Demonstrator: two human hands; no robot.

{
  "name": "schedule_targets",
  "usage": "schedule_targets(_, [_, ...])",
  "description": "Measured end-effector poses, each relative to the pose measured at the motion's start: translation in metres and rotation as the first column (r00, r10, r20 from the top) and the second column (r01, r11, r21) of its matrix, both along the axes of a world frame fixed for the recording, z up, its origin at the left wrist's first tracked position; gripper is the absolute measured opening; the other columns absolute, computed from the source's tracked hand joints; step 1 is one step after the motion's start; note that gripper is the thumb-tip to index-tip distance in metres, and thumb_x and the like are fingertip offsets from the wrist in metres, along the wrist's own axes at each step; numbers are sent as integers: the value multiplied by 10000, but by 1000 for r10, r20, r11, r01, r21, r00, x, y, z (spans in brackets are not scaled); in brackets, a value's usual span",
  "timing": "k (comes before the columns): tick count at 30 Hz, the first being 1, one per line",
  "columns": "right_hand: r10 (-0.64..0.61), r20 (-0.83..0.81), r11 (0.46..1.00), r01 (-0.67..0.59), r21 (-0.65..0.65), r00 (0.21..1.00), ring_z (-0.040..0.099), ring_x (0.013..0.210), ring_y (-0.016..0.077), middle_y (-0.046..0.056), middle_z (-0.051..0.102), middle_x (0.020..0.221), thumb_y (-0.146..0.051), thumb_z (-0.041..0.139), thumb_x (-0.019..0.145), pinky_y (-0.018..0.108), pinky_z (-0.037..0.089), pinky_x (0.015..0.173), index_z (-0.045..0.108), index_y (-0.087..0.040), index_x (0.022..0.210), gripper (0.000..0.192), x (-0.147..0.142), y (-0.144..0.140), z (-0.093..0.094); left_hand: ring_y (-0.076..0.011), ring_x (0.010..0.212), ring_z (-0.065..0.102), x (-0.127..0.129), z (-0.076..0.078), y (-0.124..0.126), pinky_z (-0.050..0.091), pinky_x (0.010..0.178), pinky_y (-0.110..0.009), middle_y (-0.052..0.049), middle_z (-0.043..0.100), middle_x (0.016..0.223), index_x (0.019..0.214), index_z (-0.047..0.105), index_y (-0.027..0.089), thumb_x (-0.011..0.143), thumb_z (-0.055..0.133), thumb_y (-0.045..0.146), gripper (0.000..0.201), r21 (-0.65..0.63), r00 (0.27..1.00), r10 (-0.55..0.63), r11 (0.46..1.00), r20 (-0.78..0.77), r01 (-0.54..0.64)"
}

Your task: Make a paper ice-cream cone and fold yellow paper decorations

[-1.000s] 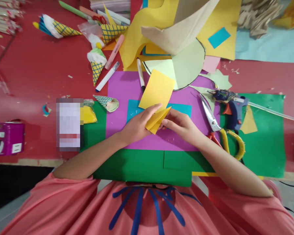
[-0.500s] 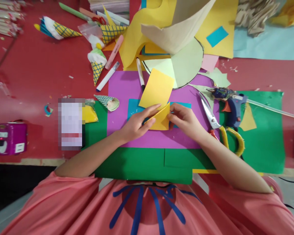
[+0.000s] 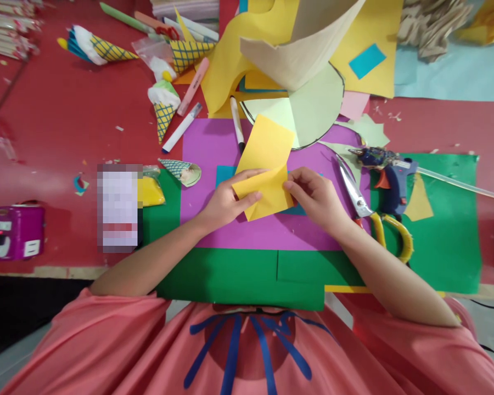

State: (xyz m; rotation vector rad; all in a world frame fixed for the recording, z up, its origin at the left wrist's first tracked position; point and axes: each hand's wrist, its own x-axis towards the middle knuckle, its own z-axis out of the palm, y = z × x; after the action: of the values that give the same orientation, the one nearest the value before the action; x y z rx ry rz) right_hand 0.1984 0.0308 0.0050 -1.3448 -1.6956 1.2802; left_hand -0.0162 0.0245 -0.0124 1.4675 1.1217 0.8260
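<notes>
My left hand (image 3: 229,201) is closed on a piece of yellow paper (image 3: 267,192), its thumb on top and the fingers behind. A crease runs across that paper. My right hand (image 3: 315,195) pinches its right edge between thumb and fingertips. Just beyond it is another yellow rectangle (image 3: 267,140); whether the two are joined I cannot tell. Blue paper (image 3: 225,174) shows beneath, partly covered by my hands, on a purple sheet (image 3: 230,236). Beyond lies a pale green paper circle (image 3: 319,104) with a black outline.
To the right are scissors with yellow-wrapped handles (image 3: 356,189) and a glue gun (image 3: 395,175) with its glue stick. Paper ice cream cones (image 3: 163,112) and markers (image 3: 181,129) lie at the upper left. A curled beige sheet (image 3: 304,60) rises at the back.
The folded yellow paper has tipped flatter, so its face now shows more broadly. My left hand has shifted slightly left; my right hand still grips the edge.
</notes>
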Motion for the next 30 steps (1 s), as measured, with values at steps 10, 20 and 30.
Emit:
schedule_targets(10, [47, 346, 726, -270, 633, 937, 480, 1299, 280, 104, 528, 1372, -104, 485, 887, 523, 432, 1038, 555, -258, 1081, 258, -2, -9, -6, -218, 915, 709, 3, -5, -1, 594, 722, -295, -87, 740, 1025, 1071, 658, 151, 794, 644, 593, 522, -98, 994, 110, 989, 11, -109])
schedule_targets(20, [74, 386, 714, -319, 623, 920, 357, 1427, 286, 5, 500, 1461, -169, 575, 876, 564, 358, 1143, 645, -305, 969, 178, -2, -12, -6, -227, 1116, 661, 1, -4, -4, 570, 940, -370, -67, 722, 1110, 1328, 552, 238, 863, 572, 577, 576, -89, 989, -57, 994, 140, 70])
schedule_targets(30, [251, 201, 784, -321, 532, 947, 428, 1389, 280, 16, 419, 1515, -244, 518, 929, 528, 418, 1111, 725, -278, 962, 212, 5, -6, -1, -244, 1150, 652, -7, -15, 4, 579, 920, -369, -69, 674, 1238, 1288, 556, 264, 852, 637, 492, 499, -10, 979, -20, 1000, 204, 22])
